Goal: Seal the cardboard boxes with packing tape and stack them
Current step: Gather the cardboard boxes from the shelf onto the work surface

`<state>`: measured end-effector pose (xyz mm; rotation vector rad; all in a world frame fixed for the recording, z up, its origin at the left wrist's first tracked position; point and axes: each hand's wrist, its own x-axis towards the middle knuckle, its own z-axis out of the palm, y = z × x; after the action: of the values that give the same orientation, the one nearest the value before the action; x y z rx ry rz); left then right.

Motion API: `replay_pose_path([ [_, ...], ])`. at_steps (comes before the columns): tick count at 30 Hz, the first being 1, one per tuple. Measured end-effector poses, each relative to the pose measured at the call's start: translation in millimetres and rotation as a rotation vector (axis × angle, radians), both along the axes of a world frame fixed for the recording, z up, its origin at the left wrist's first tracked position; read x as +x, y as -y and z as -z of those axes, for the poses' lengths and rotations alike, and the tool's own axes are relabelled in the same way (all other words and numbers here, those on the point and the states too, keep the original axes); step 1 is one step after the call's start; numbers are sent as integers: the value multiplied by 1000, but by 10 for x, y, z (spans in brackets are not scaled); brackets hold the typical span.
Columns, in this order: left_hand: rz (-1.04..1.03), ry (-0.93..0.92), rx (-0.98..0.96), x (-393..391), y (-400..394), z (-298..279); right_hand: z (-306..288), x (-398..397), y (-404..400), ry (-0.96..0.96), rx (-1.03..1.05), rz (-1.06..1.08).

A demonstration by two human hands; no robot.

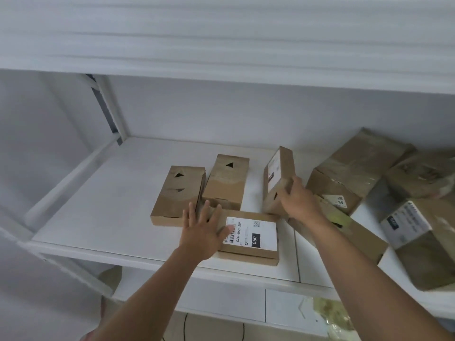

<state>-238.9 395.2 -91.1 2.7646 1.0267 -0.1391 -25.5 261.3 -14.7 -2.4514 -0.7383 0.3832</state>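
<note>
Fingers of the right hand grip an upright box; left hand, fingers spread, steadies the labelled box. Stacking step; next, lay it flat squarely.

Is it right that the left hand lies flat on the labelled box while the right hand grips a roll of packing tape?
Not quite. In the head view the right hand grips a small upright cardboard box, not tape. The left hand does lie flat on the labelled box.
</note>
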Motion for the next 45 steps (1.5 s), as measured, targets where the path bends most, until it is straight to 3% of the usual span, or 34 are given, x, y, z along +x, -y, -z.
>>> replay_pose_path([
  [4, -9, -4, 25, -10, -32, -17, 168, 137, 68, -276, 342, 199],
  [5, -16, -9, 33, -6, -23, -15, 203, 132, 77, -253, 378, 212],
  [9, -38, -17, 39, 16, 4, 5, 231, -21, -7, 416, 128, 82],
  [12, -36, -20, 40, -1, 13, -7, 262, -141, -237, 619, -8, -74],
  [14, -31, -20, 32, -11, 5, -21, 249, -120, -360, 538, 64, -50],
  [18, -36, -21, 18, -24, -8, -10, 195, 115, -344, -62, 373, 250],
  [25, -26, -6, 14, -12, -21, -10, 512, 182, -384, -360, 267, 228],
  [30, -25, 14, 1, 12, -93, -3, 288, 0, -158, -152, 291, 56],
  [33, -27, 2, 13, 59, -166, -2, 290, 18, 407, 200, 283, 14],
  [36, -31, 17, 37, 149, -257, 8, 485, 224, 1126, 446, -3, 105],
  [39, -39, 35, 78, 275, -276, -22, 643, 327, 1614, 245, -313, 237],
  [41, -25, 101, 121, 395, -138, -94, 684, 239, 1703, 132, -327, 248],
  [45, 172, 238, 142, 685, 451, -138, 605, -79, 1529, 193, -370, 233],
])
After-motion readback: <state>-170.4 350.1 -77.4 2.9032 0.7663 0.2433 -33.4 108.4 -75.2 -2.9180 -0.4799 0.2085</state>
